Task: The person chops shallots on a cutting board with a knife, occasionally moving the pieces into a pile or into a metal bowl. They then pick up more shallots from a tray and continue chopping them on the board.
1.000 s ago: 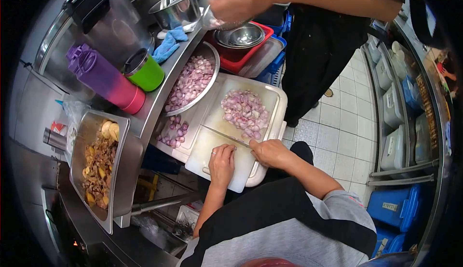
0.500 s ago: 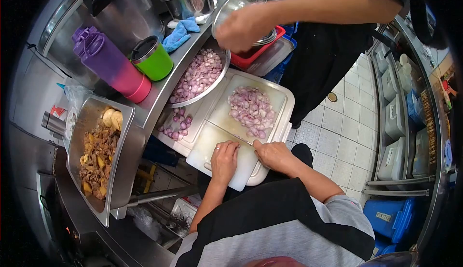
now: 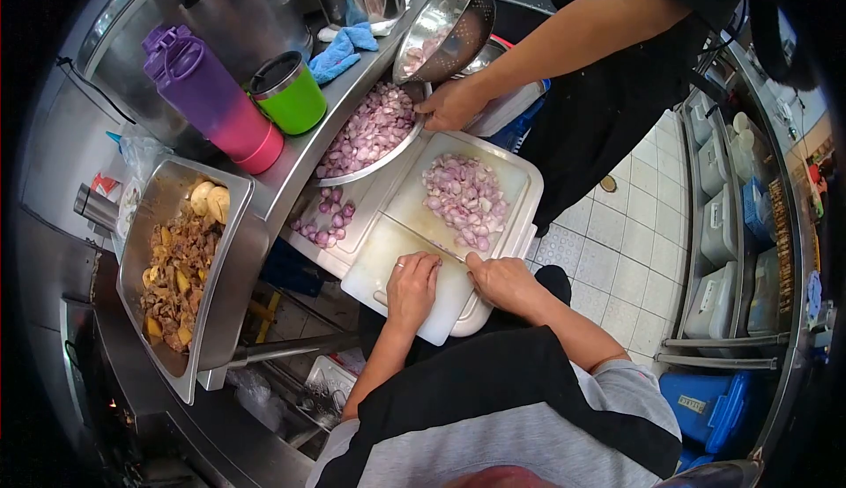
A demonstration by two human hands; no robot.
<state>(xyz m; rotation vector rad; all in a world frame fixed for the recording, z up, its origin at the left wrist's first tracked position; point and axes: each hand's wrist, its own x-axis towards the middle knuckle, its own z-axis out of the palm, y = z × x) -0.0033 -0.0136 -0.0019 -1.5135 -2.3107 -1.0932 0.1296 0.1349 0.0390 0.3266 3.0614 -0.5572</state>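
My right hand point(image 3: 504, 282) is closed around a knife, most of it hidden by the fingers; its thin blade point(image 3: 454, 258) points left over the white cutting board point(image 3: 374, 263). Beside it on the left, my left hand point(image 3: 412, 290) has its fingers pinched on a small purplish shallot point(image 3: 437, 262), mostly covered. Just beyond the hands, a heap of peeled shallots point(image 3: 465, 202) lies on the pale tray point(image 3: 522, 224). Several loose shallots point(image 3: 324, 218) sit at the tray's left. A large bowl point(image 3: 381, 166) of shallots stands at the far side.
Another person's hand point(image 3: 454, 105) is at the bowl's rim, and their other hand tilts a metal colander point(image 3: 454, 34) over it. On the steel counter stand a purple-pink bottle point(image 3: 211, 100), a green tumbler point(image 3: 291, 96) and a blue cloth point(image 3: 344, 52). A steel pan point(image 3: 231, 250) of cooked food is left.
The other person has tipped the colander toward the bowl and lowered one hand to the bowl's rim. My hands have barely moved; the view has shifted slightly.
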